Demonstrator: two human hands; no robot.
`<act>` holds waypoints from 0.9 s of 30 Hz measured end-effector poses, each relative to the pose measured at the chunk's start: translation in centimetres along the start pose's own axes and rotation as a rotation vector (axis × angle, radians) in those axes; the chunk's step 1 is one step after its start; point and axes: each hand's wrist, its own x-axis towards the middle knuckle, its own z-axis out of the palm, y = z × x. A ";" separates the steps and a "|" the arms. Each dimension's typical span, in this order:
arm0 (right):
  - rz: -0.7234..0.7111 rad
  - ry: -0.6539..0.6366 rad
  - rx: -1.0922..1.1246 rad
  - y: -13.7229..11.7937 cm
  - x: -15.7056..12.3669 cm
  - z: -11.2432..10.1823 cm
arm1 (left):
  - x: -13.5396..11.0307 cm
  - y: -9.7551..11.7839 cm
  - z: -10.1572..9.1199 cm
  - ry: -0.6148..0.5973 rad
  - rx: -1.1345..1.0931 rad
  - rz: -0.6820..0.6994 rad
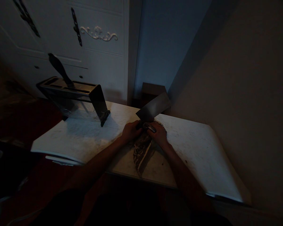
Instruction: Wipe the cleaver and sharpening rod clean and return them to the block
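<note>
A cleaver (153, 107) points its broad metal blade up and away from me, over the far edge of the white table. My left hand (131, 131) is closed around the handle end of it, just below the blade. My right hand (158, 133) is close beside the left, with its fingers curled on a dark, patterned cloth (142, 152). The cloth hangs down toward the near edge, and part of it shows behind the right hand. A small shiny piece shows at the right fingers; I cannot tell what it is. Dim light hides the exact finger contact.
To the left, a knife block (77, 88) with clear sides holds a black-handled knife (60, 67). It stands on the white tabletop (188, 141). White cabinet doors (103, 59) rise behind, a brown box (153, 88) sits beyond the far edge, and a wall bounds the right.
</note>
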 end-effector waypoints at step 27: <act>-0.231 0.180 -0.144 -1.0 -0.8 1.3 | -1.0 3.0 -0.5 -0.108 0.284 -0.045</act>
